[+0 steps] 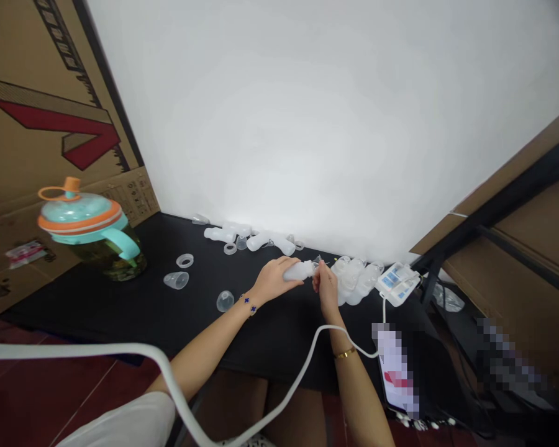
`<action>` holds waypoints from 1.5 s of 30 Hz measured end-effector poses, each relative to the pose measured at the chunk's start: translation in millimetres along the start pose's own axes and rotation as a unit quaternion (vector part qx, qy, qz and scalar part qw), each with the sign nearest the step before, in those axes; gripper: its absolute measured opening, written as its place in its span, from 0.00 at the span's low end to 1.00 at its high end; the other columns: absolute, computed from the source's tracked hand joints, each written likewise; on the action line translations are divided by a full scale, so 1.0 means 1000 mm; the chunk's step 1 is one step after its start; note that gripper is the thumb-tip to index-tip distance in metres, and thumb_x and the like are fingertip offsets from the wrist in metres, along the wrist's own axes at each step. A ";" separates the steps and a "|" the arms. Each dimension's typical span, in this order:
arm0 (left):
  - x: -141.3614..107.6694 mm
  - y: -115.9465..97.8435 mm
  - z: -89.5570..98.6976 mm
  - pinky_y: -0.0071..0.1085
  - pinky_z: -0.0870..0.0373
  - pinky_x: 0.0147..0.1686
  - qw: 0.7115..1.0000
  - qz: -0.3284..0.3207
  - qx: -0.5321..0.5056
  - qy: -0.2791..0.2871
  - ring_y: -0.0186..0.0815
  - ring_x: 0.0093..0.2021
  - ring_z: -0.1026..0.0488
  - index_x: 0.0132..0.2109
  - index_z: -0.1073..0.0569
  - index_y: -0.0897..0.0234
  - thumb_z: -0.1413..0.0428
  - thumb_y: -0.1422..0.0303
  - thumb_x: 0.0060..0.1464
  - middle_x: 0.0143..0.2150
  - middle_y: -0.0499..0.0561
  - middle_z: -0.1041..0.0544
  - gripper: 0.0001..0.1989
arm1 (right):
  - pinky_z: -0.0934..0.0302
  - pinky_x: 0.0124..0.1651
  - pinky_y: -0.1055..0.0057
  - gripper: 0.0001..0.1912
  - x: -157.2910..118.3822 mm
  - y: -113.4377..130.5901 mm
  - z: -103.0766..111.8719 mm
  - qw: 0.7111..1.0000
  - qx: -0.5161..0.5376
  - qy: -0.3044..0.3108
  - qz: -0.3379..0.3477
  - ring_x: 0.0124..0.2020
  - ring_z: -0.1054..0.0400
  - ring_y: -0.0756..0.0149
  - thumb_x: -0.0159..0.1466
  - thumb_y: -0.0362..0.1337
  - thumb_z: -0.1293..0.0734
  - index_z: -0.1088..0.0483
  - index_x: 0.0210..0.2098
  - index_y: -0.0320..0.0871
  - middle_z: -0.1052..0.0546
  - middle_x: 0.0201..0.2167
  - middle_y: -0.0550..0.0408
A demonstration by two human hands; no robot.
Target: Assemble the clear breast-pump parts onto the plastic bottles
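Note:
My left hand (273, 277) is wrapped round a small white bottle (298, 270), tilted with its neck to the right. At the bottle's neck, my right hand (326, 284) has its fingers pressed together on a small clear piece, too small to make out. Several white bottles with clear tops (354, 280) lie just right of my right hand. Behind my hands, more white bottles (220, 234) lie along the wall. To the left are a white ring (185, 260), a clear cup-shaped cap (176, 280) and a clear dome (225, 301).
A teal and orange lidded jug (90, 230) stands at the left. On the right are a white device (397, 283) and a lit phone (397, 370). A white cable (307, 360) loops across the front. Cardboard (23, 149) and a white wall (307, 124) border the black table (135, 310).

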State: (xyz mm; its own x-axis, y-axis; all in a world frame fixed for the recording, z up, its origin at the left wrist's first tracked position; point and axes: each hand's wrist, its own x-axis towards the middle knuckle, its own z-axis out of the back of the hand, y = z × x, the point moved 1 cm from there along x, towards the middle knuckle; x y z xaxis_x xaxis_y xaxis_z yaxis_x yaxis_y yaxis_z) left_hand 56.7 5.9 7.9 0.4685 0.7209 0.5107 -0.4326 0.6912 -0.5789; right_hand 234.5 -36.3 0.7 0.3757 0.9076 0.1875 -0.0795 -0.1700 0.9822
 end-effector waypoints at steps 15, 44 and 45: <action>0.005 0.005 0.003 0.37 0.26 0.53 0.947 0.130 -0.294 -0.001 0.47 0.51 0.21 0.54 0.21 0.65 0.33 0.54 0.51 0.50 0.54 0.17 0.28 | 0.47 0.18 0.76 0.21 -0.002 -0.006 -0.010 0.993 -0.022 0.119 -0.007 0.19 0.38 0.72 0.62 0.57 0.31 0.25 0.31 0.43 0.25 0.25 0.56; 0.006 0.012 -0.002 0.37 0.25 0.43 0.890 0.185 -0.413 0.045 0.49 0.45 0.20 0.53 0.20 0.66 0.35 0.53 0.53 0.42 0.57 0.16 0.26 | 0.46 0.21 0.74 0.22 -0.004 -0.008 -0.009 0.990 -0.071 0.119 -0.004 0.21 0.37 0.70 0.63 0.57 0.33 0.24 0.40 0.43 0.27 0.26 0.57; 0.006 0.011 -0.002 0.36 0.26 0.43 0.889 0.182 -0.418 0.043 0.48 0.45 0.20 0.53 0.20 0.66 0.35 0.53 0.53 0.42 0.57 0.16 0.26 | 0.45 0.22 0.74 0.23 -0.005 -0.008 -0.010 0.989 -0.081 0.126 0.002 0.22 0.37 0.70 0.63 0.56 0.32 0.24 0.43 0.43 0.27 0.27 0.58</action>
State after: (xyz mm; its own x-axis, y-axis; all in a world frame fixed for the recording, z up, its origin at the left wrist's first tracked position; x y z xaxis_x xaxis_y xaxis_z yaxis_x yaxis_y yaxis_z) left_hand 56.2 18.1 3.1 0.4871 0.8579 0.1637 0.1393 0.1087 -0.9843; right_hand 224.2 -36.0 -7.9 0.1340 0.9773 0.1640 -0.2360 -0.1293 0.9631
